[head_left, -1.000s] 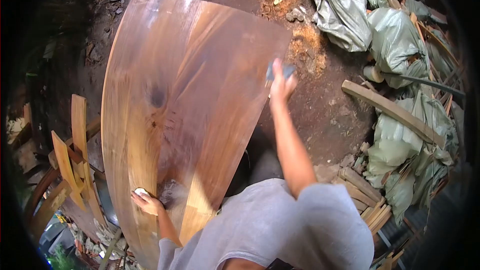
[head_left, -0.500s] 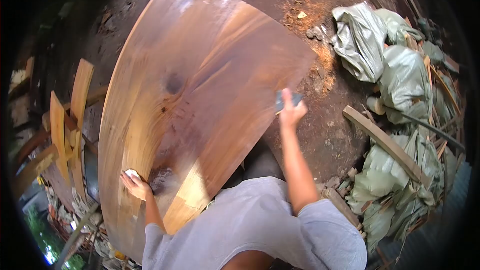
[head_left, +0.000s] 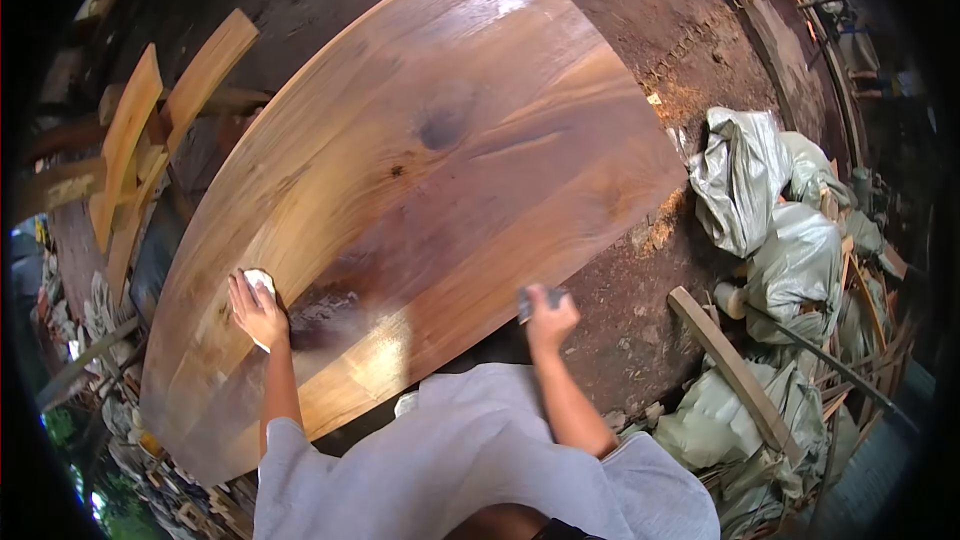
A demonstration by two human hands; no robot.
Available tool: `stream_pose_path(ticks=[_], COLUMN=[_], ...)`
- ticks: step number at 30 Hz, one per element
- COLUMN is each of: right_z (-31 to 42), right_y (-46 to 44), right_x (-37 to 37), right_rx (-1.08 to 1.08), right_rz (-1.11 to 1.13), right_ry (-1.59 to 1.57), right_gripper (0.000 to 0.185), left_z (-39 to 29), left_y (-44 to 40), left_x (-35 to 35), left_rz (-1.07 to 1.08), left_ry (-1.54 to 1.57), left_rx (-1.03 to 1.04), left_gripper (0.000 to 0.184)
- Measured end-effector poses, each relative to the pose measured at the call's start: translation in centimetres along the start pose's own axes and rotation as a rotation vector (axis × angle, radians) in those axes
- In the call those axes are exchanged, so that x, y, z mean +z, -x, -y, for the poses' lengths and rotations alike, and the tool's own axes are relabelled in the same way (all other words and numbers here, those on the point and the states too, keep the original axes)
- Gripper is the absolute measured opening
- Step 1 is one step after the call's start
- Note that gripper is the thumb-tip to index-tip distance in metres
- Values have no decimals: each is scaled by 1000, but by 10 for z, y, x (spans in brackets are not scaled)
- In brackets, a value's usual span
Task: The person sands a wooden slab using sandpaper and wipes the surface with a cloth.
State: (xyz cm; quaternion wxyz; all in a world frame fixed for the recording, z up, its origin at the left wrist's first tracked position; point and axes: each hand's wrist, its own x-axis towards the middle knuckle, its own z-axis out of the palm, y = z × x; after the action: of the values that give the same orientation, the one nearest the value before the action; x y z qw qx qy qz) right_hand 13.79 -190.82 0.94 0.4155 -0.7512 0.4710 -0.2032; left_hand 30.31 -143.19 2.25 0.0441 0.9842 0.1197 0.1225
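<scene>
A large brown wooden panel (head_left: 480, 170) with a dark knot and a glossy far end lies in front of me. My left hand (head_left: 259, 314) rests on its left part, over a white wad (head_left: 259, 282) that shows between thumb and fingers. Near the panel's right edge, my right hand (head_left: 551, 320) is closed around a small dark grey pad (head_left: 525, 305), slightly blurred. A pale, bright patch of wood lies on the near part of the panel, between my two hands.
Curved wood offcuts (head_left: 131, 145) stand at the left. Greyish-green sacks (head_left: 742, 180) and a wooden beam (head_left: 735, 370) lie at the right. Orange sawdust (head_left: 664, 225) is scattered on the dirt ground (head_left: 640, 325) beyond the panel's right edge.
The view has turned, so the panel now slants to the upper right. My right hand has moved back along the right edge, closer to my body, with the pad. My left hand still holds the wad.
</scene>
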Motion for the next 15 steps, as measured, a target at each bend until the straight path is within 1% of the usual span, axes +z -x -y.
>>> stream_pose_path(ticks=[1, 2, 3, 4, 5, 6, 7, 9, 10, 11, 12, 13, 14, 15], right_z=[-6, -44, -28, -52, -13, -10, -14, -30, -32, -29, -30, -24, -27, 25], right_y=[-39, -94, -151, -219, -260, -299, -302, -291, -252, -185, -119, -49, 13, 66], right_x=[-12, -6, -20, -19, -34, -39, -30, -25, -15, 0, 7, 14, 15, 10], right_rx=[-54, -198, -6, -161, -30, -6, -15, 61, 40, 17, 91, 127, 77, 106], right_rz=[-4, -215, -164, -300, -211, -212, -194, -314, -337, -353, -227, -118, 38, 149], right_ry=[190, 213, 223, 28, 105, 244, 237, 140, 72, 0, -64, -40, 42, -49], right_gripper=[62, 66, 66, 64, 65, 63, 63, 63, 60, 57, 52, 49, 47, 44], left_z=[1, -1, -4, -4, 3, 5, 2, 2, 2, 4, 7, 7, 10, 10], left_y=[-1, -1, 1, 0, 0, -2, -2, 0, 1, 1, 0, 0, 0, 1], left_x=[-1, -2, -4, -3, 1, 1, 1, 1, 2, 2, 2, 2, 3, 3], left_rz=[-15, -13, -6, -6, -34, -46, -38, -27, -22, -21, -25, -30, -34, -28], left_ry=[26, 15, 8, 1, 32, 18, 27, 51, 44, 44, 42, 40, 60, 55], left_rx=[40, 22, 2, -18, 12, -4, -16, -25, -41, -36, -34, -33, -33, -47], left_gripper=[56, 56, 56, 55, 55, 55, 56, 57, 57, 56, 56, 55, 55, 55])
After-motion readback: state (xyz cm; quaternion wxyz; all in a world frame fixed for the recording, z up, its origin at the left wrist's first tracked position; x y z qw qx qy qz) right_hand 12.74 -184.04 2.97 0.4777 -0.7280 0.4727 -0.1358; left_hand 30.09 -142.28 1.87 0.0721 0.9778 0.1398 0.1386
